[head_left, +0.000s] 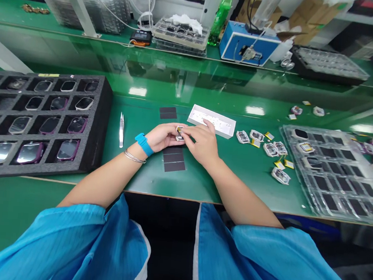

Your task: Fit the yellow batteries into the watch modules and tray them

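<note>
A small white smartwatch case (pixel 179 133) with its inside exposed is held between both hands over the green bench. My left hand (pixel 164 137), with a blue band at the wrist, grips it from the left, fingers wrapped round it. My right hand (pixel 204 143) pinches at its right side with thumb and fingers; part of the case is hidden by them. Below the hands lie dark adhesive sheets (pixel 174 160), and another dark sheet (pixel 168 112) lies beyond. Behind my right hand sits a shallow white box (pixel 212 120) with small pieces in it.
Tweezers (pixel 121 131) lie left of my hands. A black foam tray (pixel 101 128) of watches stands farther left. On the right are several open watch cases (pixel 271 149) with yellow batteries, then clear plastic trays (pixel 329 170). A raised shelf (pixel 181 52) with equipment runs along the back.
</note>
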The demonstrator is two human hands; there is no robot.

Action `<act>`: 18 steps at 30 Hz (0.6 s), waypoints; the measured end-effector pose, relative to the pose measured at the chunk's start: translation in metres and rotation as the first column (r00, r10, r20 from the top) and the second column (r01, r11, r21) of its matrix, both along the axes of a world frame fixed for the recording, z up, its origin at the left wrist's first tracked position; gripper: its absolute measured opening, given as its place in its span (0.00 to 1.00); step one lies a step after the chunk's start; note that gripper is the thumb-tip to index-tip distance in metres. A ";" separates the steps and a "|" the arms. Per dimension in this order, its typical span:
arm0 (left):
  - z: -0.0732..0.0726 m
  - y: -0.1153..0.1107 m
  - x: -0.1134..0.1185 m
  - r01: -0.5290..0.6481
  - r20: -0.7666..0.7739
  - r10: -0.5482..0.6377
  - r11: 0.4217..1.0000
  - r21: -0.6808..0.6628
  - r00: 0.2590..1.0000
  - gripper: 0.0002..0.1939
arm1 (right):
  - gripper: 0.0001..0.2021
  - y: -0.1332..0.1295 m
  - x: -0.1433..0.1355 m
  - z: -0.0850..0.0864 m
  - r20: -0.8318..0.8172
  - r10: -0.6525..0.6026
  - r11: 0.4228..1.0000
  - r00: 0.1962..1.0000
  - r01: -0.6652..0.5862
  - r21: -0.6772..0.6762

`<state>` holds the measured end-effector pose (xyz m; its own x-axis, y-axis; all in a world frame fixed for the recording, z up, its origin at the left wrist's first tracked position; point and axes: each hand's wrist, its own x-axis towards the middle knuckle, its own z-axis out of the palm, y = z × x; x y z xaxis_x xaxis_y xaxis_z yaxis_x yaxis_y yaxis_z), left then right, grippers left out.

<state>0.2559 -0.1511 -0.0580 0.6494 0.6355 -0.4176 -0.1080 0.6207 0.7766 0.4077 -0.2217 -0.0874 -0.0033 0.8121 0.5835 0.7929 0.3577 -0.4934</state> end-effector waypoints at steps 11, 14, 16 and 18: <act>-0.015 0.006 -0.003 -0.025 0.021 0.024 0.999 0.026 0.999 0.10 | 0.05 0.003 0.007 -0.004 -0.009 0.066 0.994 0.998 -0.067 -0.091; -0.018 0.008 -0.006 0.003 0.074 -0.010 0.995 0.095 0.997 0.16 | 0.12 0.005 0.008 -0.006 -0.246 0.033 0.991 0.969 -0.064 -0.116; -0.019 0.008 -0.007 0.007 0.101 -0.020 0.992 0.124 0.995 0.21 | 0.21 0.007 0.008 -0.008 -0.444 0.014 0.968 0.896 -0.123 -0.219; -0.021 0.008 -0.008 0.010 0.114 -0.028 0.989 0.148 0.993 0.26 | 0.27 0.009 0.009 -0.010 -0.623 0.012 0.906 0.782 -0.273 -0.325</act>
